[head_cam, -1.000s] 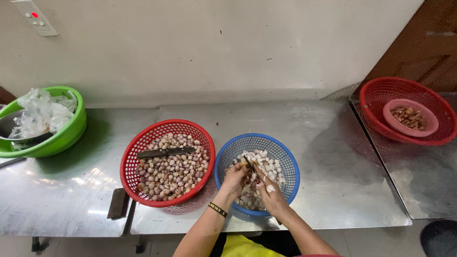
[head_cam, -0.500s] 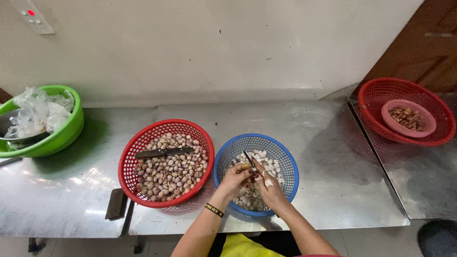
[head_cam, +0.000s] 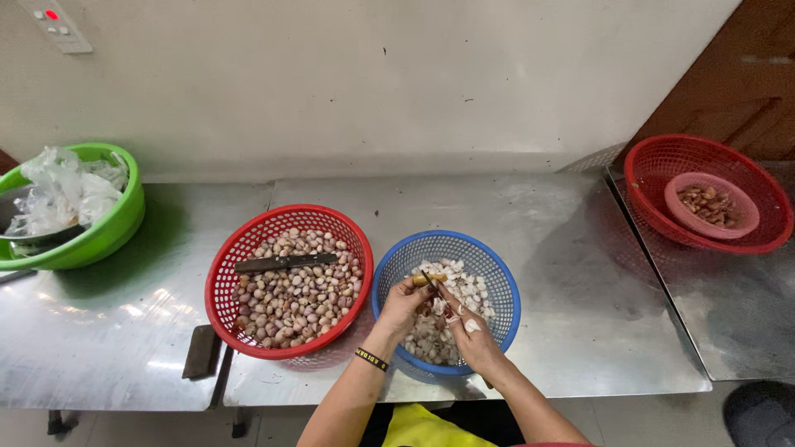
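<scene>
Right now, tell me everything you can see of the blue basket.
The blue basket is a round, perforated plastic colander standing upright on the steel table, right beside the red basket. It holds a heap of pale peeled cloves and skins. Both hands work over it: the left hand and right hand, gripping a small knife.

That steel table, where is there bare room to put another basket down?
On the table, the widest bare patch lies between the blue basket and the far red basket; a smaller one lies between the green bowl and the near red basket. It is crowded around both hands.
</scene>
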